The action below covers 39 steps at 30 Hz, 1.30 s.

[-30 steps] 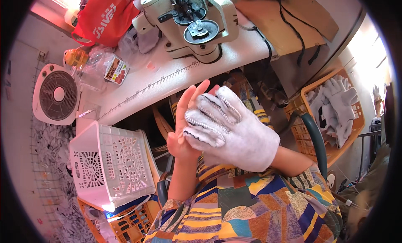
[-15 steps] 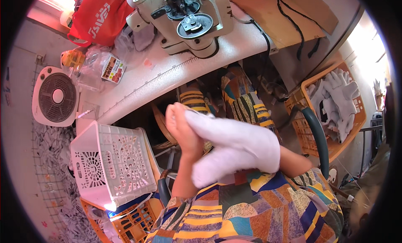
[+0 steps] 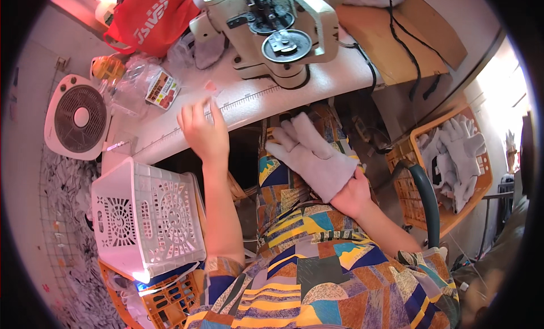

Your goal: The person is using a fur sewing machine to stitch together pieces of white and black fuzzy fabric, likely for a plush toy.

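A pale grey-white glove point(image 3: 317, 162) lies over my thighs, its fingers pointing away from me toward the table. My right hand point(image 3: 352, 197) grips it at the cuff; the thumb shows along the cuff's edge, and the other fingers are partly hidden beneath. My left hand point(image 3: 205, 133) is raised at the front edge of the white sewing table point(image 3: 187, 137), above the printed ruler strip. Its fingers are loosely bent and apart from the thumb, with nothing visible in them. Beyond both hands stands a sewing machine point(image 3: 286, 46) with round metal discs.
On the left are a box fan point(image 3: 78, 118), a white plastic basket point(image 3: 170, 216) and an orange crate point(image 3: 175, 300). An orange basket of gloves point(image 3: 453, 153) stands right, by the chair's armrest point(image 3: 426, 199). A red bag point(image 3: 153, 23), clear plastic packaging and cardboard point(image 3: 391, 46) lie on the table.
My left hand has left the glove and moved forward to the table edge. The glove, held up before me earlier, now rests lower on my thighs in my right hand. The view has shifted slightly.
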Available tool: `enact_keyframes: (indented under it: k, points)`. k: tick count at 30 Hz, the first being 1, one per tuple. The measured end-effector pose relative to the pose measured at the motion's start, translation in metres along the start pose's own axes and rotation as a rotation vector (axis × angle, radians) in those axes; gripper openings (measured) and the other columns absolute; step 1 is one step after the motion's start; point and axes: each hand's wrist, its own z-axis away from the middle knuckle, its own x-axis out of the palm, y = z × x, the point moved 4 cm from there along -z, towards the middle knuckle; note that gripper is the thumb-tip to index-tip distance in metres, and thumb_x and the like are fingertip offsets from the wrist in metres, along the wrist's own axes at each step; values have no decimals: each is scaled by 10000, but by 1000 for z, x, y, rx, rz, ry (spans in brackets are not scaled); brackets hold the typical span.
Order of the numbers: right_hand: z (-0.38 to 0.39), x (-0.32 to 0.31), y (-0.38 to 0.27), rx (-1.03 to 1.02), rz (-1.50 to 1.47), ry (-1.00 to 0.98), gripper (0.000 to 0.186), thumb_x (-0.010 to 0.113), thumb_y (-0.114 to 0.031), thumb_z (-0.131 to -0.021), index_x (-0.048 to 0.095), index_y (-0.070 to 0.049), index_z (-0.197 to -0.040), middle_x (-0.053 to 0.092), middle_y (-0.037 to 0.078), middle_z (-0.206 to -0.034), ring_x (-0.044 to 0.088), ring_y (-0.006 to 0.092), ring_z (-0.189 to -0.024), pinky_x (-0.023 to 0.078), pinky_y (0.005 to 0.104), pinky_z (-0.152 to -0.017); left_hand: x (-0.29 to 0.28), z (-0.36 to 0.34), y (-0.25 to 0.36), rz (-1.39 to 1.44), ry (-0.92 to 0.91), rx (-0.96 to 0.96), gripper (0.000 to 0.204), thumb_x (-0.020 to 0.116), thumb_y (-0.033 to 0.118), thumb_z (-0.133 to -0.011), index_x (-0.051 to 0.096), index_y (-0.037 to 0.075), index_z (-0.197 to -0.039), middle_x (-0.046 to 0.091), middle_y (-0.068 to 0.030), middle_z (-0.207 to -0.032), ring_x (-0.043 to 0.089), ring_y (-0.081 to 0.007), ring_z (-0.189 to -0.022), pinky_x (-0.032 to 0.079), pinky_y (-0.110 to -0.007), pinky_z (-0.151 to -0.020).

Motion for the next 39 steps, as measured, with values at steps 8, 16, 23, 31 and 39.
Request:
enact_keyframes:
  k: [8, 16, 23, 31, 39]
  points:
    - [37, -20, -10, 1, 128, 357, 502, 327, -340, -993, 365, -26, -1383, 468, 164, -1348, 437, 314, -1273, 291, 458, -1126, 49, -17, -25, -138, -211, 120, 75, 696, 102, -763, 702, 31, -786, 630, -102, -825, 579, -295, -872, 455, -403, -799]
    - [66, -17, -43, -385, 482, 507, 396, 446, -339, -956, 495, -35, -1206, 543, 93, -1131, 521, 202, -1053, 395, 342, -931, 50, -13, -40, 107, -31, -88, 121, 755, 112, -729, 687, 13, -737, 632, -82, -771, 581, -235, -729, 452, -350, -665]
    - [59, 58, -11, -786, 1215, 76, 345, 598, -1, -831, 535, -56, -1166, 508, 50, -1043, 503, 141, -936, 400, 245, -837, -9, 0, 36, 276, 196, -56, 66, 747, 46, -767, 689, 17, -776, 628, -42, -765, 542, -158, -672, 420, -286, -610]
    - [63, 98, 0, -1718, 2037, -283, 434, 694, 89, -672, 633, 13, -1095, 627, 106, -973, 628, 253, -801, 508, 332, -651, -42, 112, 148, 1181, -536, -447, 48, 668, -56, -823, 636, -26, -806, 605, -91, -908, 545, -147, -889, 429, -256, -796]
    - [70, 70, -35, -1159, 1681, 19, 220, 637, 127, -722, 663, 32, -919, 713, 138, -851, 688, 261, -759, 527, 282, -713, -132, 39, 135, 1799, -378, -79, 77, 626, 29, -856, 624, 67, -923, 597, -61, -981, 561, -213, -889, 436, -318, -782]
